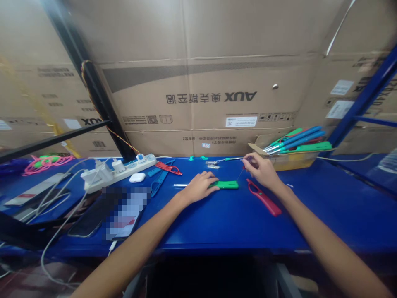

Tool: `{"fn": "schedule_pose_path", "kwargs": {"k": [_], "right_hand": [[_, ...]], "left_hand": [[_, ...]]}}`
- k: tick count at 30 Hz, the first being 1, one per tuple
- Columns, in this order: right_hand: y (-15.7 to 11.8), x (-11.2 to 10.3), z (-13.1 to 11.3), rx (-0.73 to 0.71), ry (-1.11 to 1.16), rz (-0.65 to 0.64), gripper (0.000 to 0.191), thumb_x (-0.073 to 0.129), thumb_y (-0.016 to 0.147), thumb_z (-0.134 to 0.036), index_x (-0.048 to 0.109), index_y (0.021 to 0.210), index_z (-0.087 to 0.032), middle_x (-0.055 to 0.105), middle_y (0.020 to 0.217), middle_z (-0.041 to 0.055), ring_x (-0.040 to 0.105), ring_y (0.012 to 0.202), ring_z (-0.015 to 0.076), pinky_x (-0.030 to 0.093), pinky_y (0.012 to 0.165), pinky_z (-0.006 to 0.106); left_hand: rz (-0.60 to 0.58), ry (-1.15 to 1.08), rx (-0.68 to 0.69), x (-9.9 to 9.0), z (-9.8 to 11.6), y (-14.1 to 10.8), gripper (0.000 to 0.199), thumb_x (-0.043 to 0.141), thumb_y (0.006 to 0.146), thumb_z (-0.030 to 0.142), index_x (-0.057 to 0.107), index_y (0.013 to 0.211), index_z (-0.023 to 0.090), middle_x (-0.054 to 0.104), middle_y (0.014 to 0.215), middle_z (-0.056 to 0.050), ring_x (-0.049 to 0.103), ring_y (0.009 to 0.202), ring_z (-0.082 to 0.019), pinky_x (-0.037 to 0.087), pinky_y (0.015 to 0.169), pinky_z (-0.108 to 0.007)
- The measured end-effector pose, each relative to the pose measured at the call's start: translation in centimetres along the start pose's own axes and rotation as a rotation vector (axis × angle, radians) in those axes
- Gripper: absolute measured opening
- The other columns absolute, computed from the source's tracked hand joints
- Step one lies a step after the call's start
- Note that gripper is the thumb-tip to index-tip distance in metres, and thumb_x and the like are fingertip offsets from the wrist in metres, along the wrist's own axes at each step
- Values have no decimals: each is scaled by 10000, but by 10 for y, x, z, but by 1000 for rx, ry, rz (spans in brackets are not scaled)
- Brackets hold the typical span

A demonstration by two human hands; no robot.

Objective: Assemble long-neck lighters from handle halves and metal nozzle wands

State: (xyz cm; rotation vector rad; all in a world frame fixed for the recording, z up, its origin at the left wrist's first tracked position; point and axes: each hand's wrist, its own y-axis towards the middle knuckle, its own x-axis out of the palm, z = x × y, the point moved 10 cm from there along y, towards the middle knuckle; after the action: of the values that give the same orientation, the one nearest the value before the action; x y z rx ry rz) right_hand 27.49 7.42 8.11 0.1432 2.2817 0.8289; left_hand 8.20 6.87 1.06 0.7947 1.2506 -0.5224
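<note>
A green long-nosed lighter [228,185] lies flat on the blue table, its metal tube pointing left. My left hand [200,187] closes over its middle and holds it down. In my right hand [260,169] is a thin screwdriver [240,175] with a red handle, pinched between the fingers; its shaft slants down to the lighter's right end. A red lighter casing [264,198] rests beside my right wrist. Behind the hands lie a thin rod with a green section [228,159], small metal pieces [213,164] and green bits [203,157].
At the back right, a cardboard box [293,161] holds several green and blue lighters. Blue casings [159,182] and a red casing [169,167] lie left of my hands. Further left are a power strip [124,171], a white earphone case [137,177], phones [127,215] and cables.
</note>
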Motion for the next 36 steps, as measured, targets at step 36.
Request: {"fn": "schedule_pose_path", "kwargs": {"k": [36], "right_hand": [[-1,2,-2,25,27,-20,258,560,949,-466,611,971,-214,677,645,0,588,466,154,456,523,283]], "left_hand": [[-1,9,3,-1,2,0,385,509,1039,443,630,1303,191,626,1224,-89,585,1118,-256,482,921,-377]]}}
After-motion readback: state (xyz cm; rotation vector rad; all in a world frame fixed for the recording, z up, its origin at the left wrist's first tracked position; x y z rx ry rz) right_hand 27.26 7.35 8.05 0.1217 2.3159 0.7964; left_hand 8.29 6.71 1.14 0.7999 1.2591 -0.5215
